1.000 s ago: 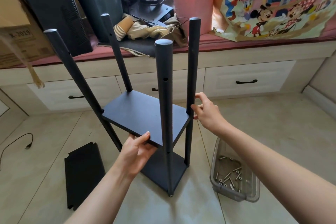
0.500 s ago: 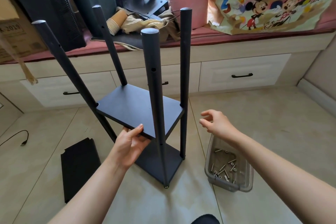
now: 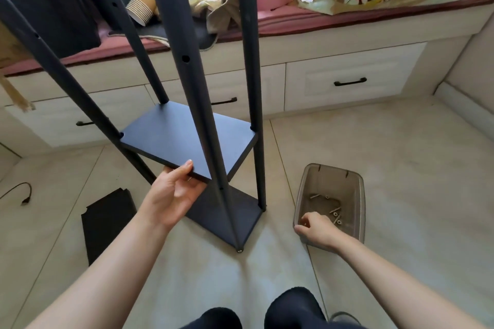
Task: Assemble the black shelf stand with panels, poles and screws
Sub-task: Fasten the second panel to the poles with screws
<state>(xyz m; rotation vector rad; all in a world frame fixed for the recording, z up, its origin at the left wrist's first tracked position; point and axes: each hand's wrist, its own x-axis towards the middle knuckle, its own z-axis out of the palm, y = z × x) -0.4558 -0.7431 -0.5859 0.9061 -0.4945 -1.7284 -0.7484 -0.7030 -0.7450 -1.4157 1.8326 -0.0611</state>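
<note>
To your right on the tiled floor [image 3: 401, 168] sits a clear plastic bin [image 3: 355, 195], its long axis running near to far, with a few loose screws [image 3: 335, 215] scattered on its bottom. Your right hand [image 3: 318, 230] reaches into its near left corner, fingers curled; it may be pinching a screw, but I cannot tell. The black shelf stand [image 3: 187, 139] stands upright in front of you, its four poles [image 3: 187, 83] rising vertically from the bottom panel [image 3: 227, 218] on the floor. Your left hand [image 3: 173, 195] grips the near edge of the middle panel [image 3: 184, 136], thumb on top. A spare black panel [image 3: 107, 222] lies flat on the floor to the left.
</note>
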